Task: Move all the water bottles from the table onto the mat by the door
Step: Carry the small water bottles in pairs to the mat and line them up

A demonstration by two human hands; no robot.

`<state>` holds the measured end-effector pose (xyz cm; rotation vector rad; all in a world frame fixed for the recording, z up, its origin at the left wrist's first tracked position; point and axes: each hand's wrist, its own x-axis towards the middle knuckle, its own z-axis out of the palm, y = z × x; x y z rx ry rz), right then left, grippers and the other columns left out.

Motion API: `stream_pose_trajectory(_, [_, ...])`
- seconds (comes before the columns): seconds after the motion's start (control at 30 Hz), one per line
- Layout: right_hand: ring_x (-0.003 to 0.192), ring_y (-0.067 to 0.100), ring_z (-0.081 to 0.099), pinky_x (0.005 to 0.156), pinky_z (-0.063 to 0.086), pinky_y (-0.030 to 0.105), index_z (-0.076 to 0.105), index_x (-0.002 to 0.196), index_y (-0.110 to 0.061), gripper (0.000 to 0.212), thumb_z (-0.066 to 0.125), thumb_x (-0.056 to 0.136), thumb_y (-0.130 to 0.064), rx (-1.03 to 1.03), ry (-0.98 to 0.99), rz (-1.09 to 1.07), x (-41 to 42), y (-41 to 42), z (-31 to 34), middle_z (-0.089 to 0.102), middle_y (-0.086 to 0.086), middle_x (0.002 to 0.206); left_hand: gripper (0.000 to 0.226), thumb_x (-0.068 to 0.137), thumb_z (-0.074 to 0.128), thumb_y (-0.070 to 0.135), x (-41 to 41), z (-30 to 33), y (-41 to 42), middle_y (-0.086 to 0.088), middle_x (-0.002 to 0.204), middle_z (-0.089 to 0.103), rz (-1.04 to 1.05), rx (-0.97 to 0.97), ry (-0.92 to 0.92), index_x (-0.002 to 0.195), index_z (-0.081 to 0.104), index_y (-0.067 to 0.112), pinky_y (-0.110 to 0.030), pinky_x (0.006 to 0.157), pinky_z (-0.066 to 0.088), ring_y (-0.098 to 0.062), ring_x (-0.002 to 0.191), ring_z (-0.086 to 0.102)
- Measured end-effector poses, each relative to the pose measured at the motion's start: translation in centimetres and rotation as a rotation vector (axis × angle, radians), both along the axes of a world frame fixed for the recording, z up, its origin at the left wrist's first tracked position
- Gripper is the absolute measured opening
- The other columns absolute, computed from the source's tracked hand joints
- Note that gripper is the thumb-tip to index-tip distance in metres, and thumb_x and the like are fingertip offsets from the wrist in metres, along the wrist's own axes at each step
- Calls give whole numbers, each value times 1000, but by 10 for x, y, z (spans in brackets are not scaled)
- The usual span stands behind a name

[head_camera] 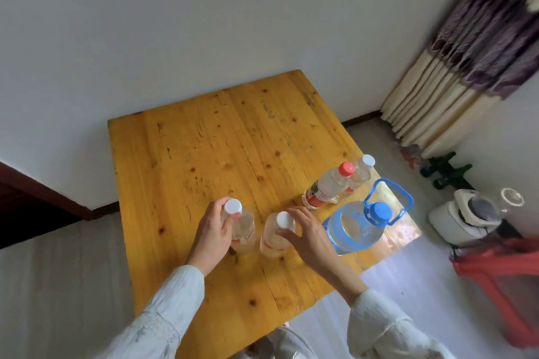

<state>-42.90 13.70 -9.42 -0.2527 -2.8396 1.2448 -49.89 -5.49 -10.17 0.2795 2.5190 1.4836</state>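
Observation:
Several clear water bottles stand on the yellow wooden table (204, 148). My left hand (214, 230) grips the neck of a white-capped bottle (243, 227). My right hand (306, 234) reaches with spread fingers to a second white-capped bottle (274, 237), its thumb touching just below the cap. Further right stand a red-capped bottle (328, 186), a small white-capped bottle (363, 170) behind it, and a large blue-handled jug (354, 226) near the table's right edge. No mat or door is in view.
A white wall runs behind the table. To the right on the floor are a striped curtain (466, 67), dark green bottles (446, 169), a white appliance (463, 216) and a red plastic stool (501, 280). Grey tiled floor (58, 285) lies to the left.

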Motion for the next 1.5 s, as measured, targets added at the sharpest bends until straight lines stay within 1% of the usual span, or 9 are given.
stream_pose_trajectory(0.13, [93,6,48,80,34,14,55,111,-12,38,62,82,-35,-116,47,-169,48,-13,17,55,-3,109,42,81,43,46,18,24,2,5,116,48,-193,54,8,118,41,24,-11,75,40,-13,109,49])
stream_pose_trajectory(0.3, [101,20,56,96,45,38,59,103,-19,25,67,79,-21,-353,118,-462,123,-21,38,63,4,105,61,74,39,68,63,51,19,4,104,56,-426,52,151,110,49,19,-9,70,40,-12,96,55])
stream_pose_trajectory(0.47, [93,13,57,97,46,39,60,95,-26,24,69,77,-12,-391,218,-710,207,-25,55,60,-12,94,81,65,33,84,115,66,53,8,96,56,-638,89,220,105,54,16,-8,74,36,-5,85,53])
stream_pose_trajectory(0.63, [101,16,57,97,44,37,61,98,-26,25,68,77,-13,-362,264,-945,300,-18,66,61,-7,101,56,71,47,71,185,68,94,3,98,59,-827,134,190,100,52,23,-34,83,47,-19,93,57])
stream_pose_trajectory(0.83, [100,7,57,95,45,31,59,95,-39,30,69,78,-17,-295,327,-1185,431,-10,74,63,-12,101,79,67,39,80,300,77,151,1,98,57,-1071,185,137,107,51,13,-40,86,50,-26,95,59])
stream_pose_trajectory(0.93, [96,-2,55,91,45,27,57,94,-44,31,69,77,-20,-276,347,-1276,501,-4,76,61,-19,98,57,77,48,58,366,79,178,-3,98,58,-1187,187,119,108,49,11,-45,85,51,-27,92,60])
stream_pose_trajectory(1.2, [97,5,56,86,43,19,58,97,-38,27,69,77,-24,-185,390,-1492,685,6,85,62,-9,102,19,86,53,26,557,82,239,5,92,58,-1471,207,85,103,44,23,-33,72,46,-22,82,62])
stream_pose_trajectory(1.4, [96,3,55,86,42,16,62,107,-21,29,68,79,-23,-112,422,-1717,803,9,90,61,-5,103,16,87,53,19,695,93,285,-3,97,58,-1688,307,35,101,46,21,-34,85,47,-23,90,60])
stream_pose_trajectory(1.5, [97,6,55,84,41,13,62,108,-18,29,67,79,-21,-78,428,-1836,858,18,90,61,-4,103,17,88,54,17,761,93,311,-3,98,58,-1778,327,-1,101,45,23,-19,81,45,-18,88,61])
